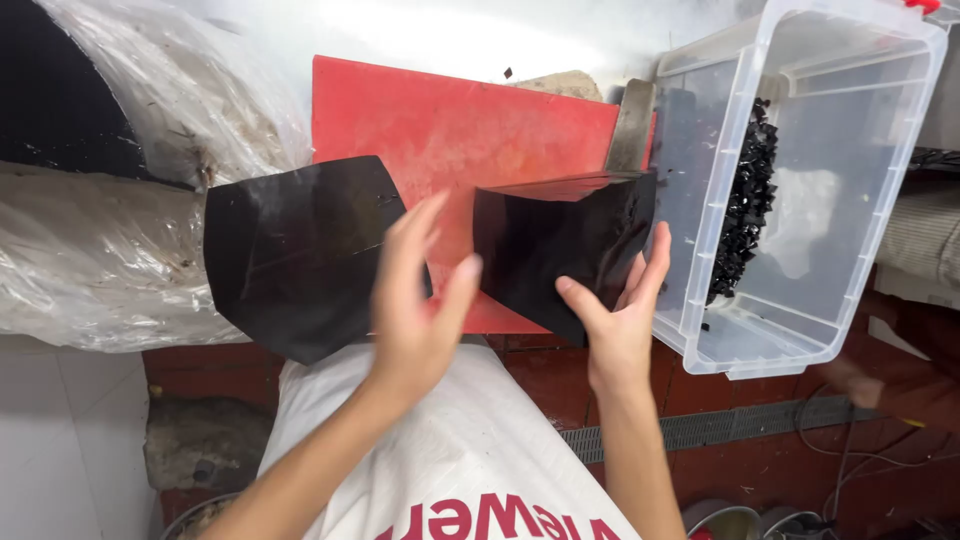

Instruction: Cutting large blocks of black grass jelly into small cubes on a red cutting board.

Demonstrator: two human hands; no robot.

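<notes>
The right hand holds a folded stack of shiny black sheets. Its fingers are wrapped round the lower right corner, with the thumb in front and the other fingers behind, so it is clamped on the stack. The stack sits at about 11 o'clock from that hand, and its long side runs left to right, from 9 to 3 o'clock, tipped up a bit. The left hand is open, fingers spread apart and holding nothing. It floats in the gap between the stack and a second black sheet, which lies at about 9 o'clock from it and hangs off the edge of the red cutting board. The left hand looks close to both black things, but I cannot tell if it touches either one. The right hand is the one nearer to the stack. At 3 o'clock from the stack is a clear plastic bin, tilted, with small black cut pieces heaped inside. At 9 o'clock is a big clear plastic bag. A white sack with red letters is at 6 o'clock, near the person. The floor is red tile with a metal drain grate.
</notes>
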